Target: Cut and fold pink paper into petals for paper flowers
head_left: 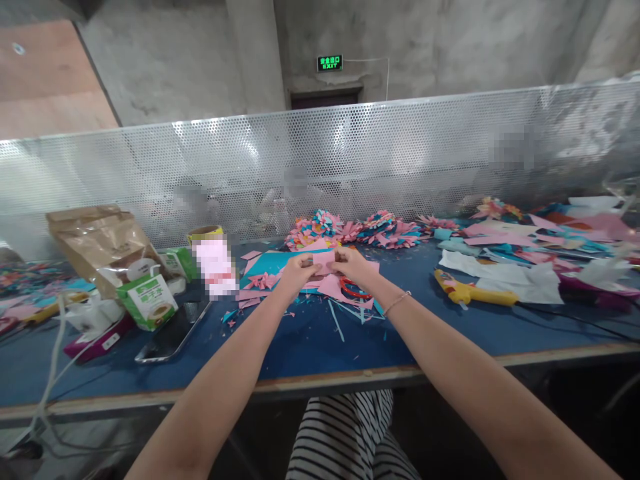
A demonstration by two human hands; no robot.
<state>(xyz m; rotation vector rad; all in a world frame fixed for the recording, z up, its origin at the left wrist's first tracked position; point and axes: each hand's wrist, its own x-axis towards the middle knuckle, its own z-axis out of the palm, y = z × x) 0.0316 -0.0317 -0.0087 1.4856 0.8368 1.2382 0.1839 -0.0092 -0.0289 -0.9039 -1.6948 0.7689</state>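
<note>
Between my two hands is a small piece of pink paper, raised a little over the table. My left hand pinches its left side with the thumb in front. On its right side, my right hand grips it the same way. Under and behind them lie blue paper sheets and pink paper scraps. Red-handled scissors rest just below my right hand, partly covered by pink paper. Thin blue paper strips are scattered in front.
Paper pompoms stand behind my hands. A yellow glue gun with a black cord lies right, near white sheets. Left are a smartphone, a green-and-white box and a brown paper bag. A perforated metal screen closes the back.
</note>
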